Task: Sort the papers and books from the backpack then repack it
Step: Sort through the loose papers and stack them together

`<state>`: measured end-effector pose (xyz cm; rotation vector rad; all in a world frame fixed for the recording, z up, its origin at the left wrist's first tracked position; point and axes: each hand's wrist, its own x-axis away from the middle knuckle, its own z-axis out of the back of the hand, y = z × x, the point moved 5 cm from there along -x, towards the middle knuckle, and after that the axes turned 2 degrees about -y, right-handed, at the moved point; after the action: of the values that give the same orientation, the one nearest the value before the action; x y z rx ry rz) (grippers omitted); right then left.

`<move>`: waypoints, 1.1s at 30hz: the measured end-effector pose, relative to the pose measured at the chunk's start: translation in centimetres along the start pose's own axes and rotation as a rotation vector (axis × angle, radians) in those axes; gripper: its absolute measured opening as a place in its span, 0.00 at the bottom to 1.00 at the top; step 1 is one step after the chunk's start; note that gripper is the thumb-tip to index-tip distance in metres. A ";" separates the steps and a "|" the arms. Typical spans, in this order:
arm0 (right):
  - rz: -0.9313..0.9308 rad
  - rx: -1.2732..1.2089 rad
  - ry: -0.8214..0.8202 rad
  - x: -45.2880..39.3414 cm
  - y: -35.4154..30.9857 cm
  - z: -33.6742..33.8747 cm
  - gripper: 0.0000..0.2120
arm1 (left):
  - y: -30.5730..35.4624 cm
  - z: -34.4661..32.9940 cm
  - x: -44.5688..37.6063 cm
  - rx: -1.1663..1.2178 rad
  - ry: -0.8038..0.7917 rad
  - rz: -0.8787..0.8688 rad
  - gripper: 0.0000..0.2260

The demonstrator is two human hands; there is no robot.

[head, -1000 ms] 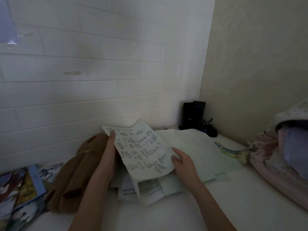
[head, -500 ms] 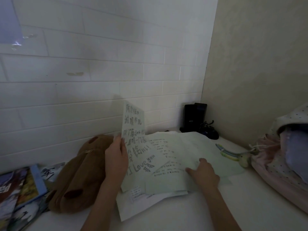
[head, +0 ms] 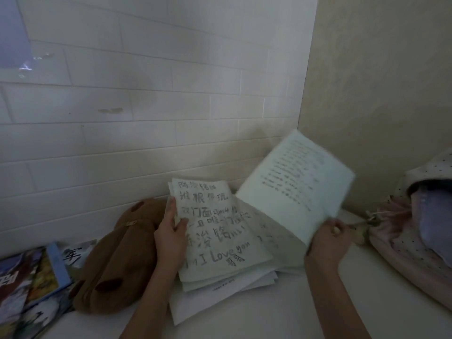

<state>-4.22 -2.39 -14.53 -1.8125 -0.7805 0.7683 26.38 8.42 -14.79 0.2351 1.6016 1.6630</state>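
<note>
Head view: left hand (head: 171,237) pinches handwritten note (head: 215,231); right hand (head: 329,243) grips printed sheet (head: 296,192) tilted up-right.

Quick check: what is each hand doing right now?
Left hand: pinches the handwritten note.
Right hand: grips the lifted printed sheet.

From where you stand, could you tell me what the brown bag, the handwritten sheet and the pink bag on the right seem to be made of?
Brown bag: looks like soft plush fabric, matte and fuzzy, sagging in rounded folds.
Handwritten sheet: thin matte paper, slightly curled and creased, pinched by the left hand.
Pink bag: seemingly light woven cloth, dotted print, crumpled, with a drawstring cord; exact fibre unclear.
</note>
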 end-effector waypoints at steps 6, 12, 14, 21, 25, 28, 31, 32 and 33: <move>0.073 0.352 -0.584 5.1 2.1 -4.5 0.01 | -0.5 0.2 -0.2 0.033 0.003 0.021 0.26; 0.324 0.745 -0.783 6.8 4.1 -5.4 0.12 | -2.9 -1.3 -1.4 0.132 -0.275 0.238 0.30; 0.458 0.890 -0.855 6.8 4.1 -5.9 0.18 | -2.1 -1.5 -1.0 0.100 -0.316 0.190 0.35; -0.051 1.314 -0.467 0.3 6.2 -0.2 0.51 | 0.1 0.8 -0.7 0.010 -0.014 0.032 0.33; -0.033 1.360 -0.488 0.2 6.8 0.3 0.51 | -0.4 0.2 -0.5 -0.049 -0.040 0.062 0.34; 0.086 1.414 -0.513 0.7 6.3 -0.4 0.43 | -0.8 0.2 -0.4 -0.060 -0.046 0.065 0.33; 0.176 1.260 -0.476 1.2 5.9 -1.0 0.33 | -0.7 0.1 -0.3 -0.069 -0.056 0.062 0.32; 0.170 1.149 -0.463 1.4 5.5 -1.2 0.31 | -0.7 0.1 -0.2 -0.071 -0.066 0.067 0.32; 0.181 1.047 -0.440 1.5 5.0 -1.4 0.31 | -0.6 0.0 -0.2 -0.068 -0.080 0.072 0.31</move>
<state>-1.36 -3.50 -19.00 -0.7734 -0.3389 1.3918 26.75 8.24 -15.30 0.3237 1.4904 1.7385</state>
